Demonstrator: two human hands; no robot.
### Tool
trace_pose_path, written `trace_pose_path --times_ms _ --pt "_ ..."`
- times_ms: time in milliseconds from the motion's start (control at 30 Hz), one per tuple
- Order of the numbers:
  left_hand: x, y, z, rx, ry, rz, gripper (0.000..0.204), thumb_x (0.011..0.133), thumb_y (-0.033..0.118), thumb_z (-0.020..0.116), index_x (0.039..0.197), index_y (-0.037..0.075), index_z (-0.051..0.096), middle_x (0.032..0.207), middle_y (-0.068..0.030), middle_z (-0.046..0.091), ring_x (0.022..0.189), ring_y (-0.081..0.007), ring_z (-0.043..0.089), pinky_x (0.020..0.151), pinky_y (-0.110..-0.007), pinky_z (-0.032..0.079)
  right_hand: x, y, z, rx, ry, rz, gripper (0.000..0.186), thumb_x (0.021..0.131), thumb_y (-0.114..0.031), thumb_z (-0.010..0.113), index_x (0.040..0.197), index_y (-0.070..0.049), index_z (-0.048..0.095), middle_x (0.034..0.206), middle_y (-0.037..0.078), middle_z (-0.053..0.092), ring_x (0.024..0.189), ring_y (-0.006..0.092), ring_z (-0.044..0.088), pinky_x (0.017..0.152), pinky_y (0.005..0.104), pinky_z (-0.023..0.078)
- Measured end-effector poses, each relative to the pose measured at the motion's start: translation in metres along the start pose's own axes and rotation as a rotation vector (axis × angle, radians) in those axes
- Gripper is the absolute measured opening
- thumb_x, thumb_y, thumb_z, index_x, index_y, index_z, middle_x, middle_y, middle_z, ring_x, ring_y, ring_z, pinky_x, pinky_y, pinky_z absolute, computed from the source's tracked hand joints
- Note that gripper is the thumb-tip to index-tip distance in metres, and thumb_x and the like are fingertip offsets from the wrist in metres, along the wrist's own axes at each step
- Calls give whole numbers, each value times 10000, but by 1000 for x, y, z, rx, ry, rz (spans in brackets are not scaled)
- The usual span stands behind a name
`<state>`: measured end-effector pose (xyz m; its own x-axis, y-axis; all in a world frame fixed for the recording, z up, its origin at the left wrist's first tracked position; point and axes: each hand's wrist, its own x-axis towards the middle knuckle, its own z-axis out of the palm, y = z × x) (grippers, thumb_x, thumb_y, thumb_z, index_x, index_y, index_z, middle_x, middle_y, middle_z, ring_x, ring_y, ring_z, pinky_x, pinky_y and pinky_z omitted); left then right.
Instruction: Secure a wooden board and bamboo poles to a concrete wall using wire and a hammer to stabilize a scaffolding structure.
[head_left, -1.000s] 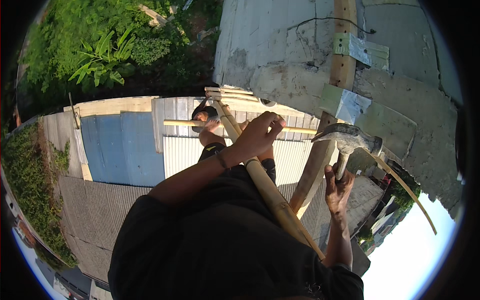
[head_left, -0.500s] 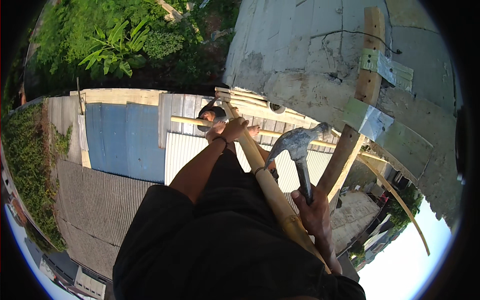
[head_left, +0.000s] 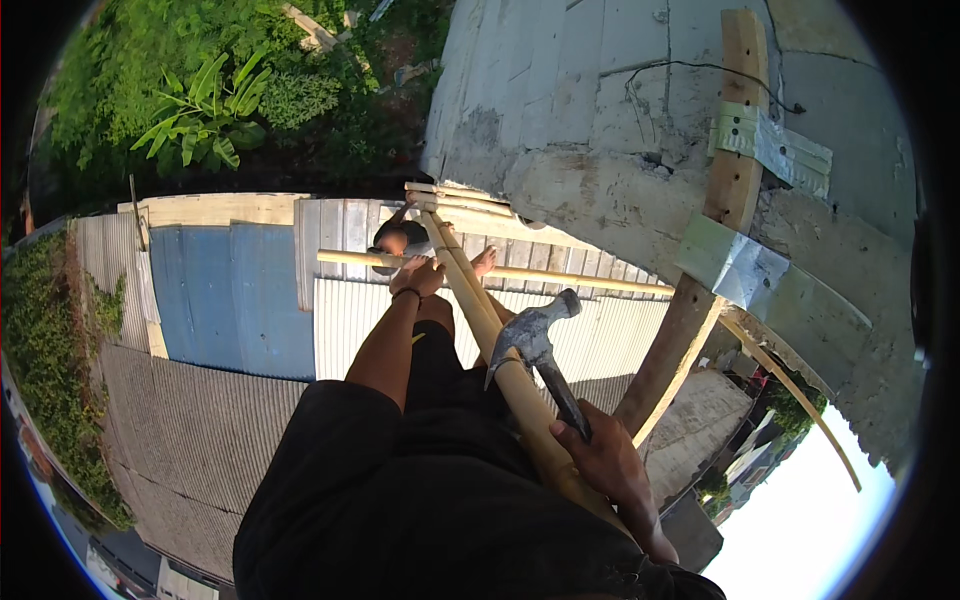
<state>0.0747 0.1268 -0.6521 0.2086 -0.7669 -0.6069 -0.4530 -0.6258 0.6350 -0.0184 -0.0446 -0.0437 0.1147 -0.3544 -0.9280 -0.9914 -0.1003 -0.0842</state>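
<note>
The right hand (head_left: 610,470) is clamped round the dark handle of a claw hammer (head_left: 535,345), whose grey steel head stands above the fist with its claws turned toward the left. Handle and fist lie against a long bamboo pole (head_left: 480,330) that runs from the person's lap up and away to a bundle of pale timber at the top edge of the roof below.

The left hand (head_left: 420,278), a dark band on its wrist, reaches out along that pole to where a thinner cross pole (head_left: 560,278) meets it; the fingers curl at the joint, though whether they grip the pole or only rest on it cannot be told (the spot is small and partly hidden). The two hands are well apart.

Just beyond the left hand a second person's head (head_left: 392,240) shows beneath the crossing.

Under everything spreads a corrugated metal roof (head_left: 350,320), with a blue panel (head_left: 230,300) toward its left edge. At right, a slanting wooden post (head_left: 700,280) wrapped in sheet-metal straps leans on a rough concrete wall (head_left: 600,120).
</note>
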Motion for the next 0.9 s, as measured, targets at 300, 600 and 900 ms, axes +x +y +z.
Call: trace_pose_path --times_ms 300,600,900 --pt "24 100 -118 -391 272 147 439 981 412 502 1200 53 627 1077 -247 673 1043 -388 644 876 -429 499 -5 -3 -11 120 17 -55 487 944 -477 599 1060 -5 631 785 181 636 758 263 638 735 410 487" --pt "51 168 -175 -986 229 122 353 1002 299 506 1171 6 607 989 -188 686 862 -303 681 787 -347 516 -5 -14 -13 135 122 -24 509 959 -490 580 1014 15 620 727 186 601 705 272 605 726 428 481" --pt "4 50 -45 215 174 213 270 903 210 551 1104 64 657 1074 -188 669 989 -406 649 909 -512 492 4 -17 -4 99 25 -72 490 957 -476 579 965 13 603 733 191 604 702 299 607 716 430 473"
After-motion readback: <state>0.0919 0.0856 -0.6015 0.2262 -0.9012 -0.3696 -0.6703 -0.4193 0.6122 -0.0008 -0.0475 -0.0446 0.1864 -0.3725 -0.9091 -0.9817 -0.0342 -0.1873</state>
